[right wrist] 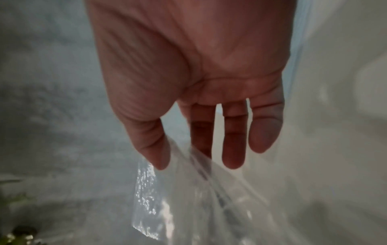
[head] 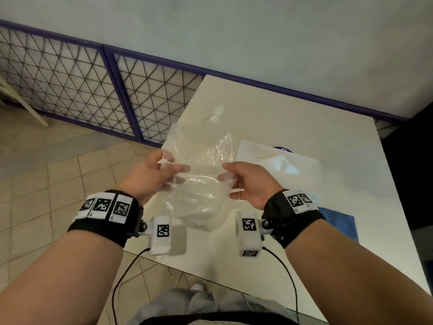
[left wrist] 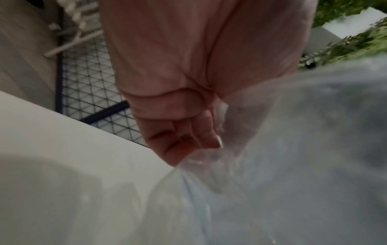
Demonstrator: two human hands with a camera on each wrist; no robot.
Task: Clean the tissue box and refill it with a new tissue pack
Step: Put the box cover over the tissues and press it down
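I hold a clear, crinkled plastic wrapper spread between both hands above the white table. My left hand grips its left edge with curled fingers. My right hand pinches its right edge between thumb and forefinger, the other fingers straight. The wrapper fills much of both wrist views, and a strip of the wrapper hangs from the right thumb. Its lower end sags down to the table. The translucent white tissue box stands to the right, with a white tissue sticking out of its top.
A blue cloth lies on the table by my right wrist. A purple object shows just behind the box. A purple-framed wire fence runs along the wall to the left, over tiled floor. The table's left edge lies below my left hand.
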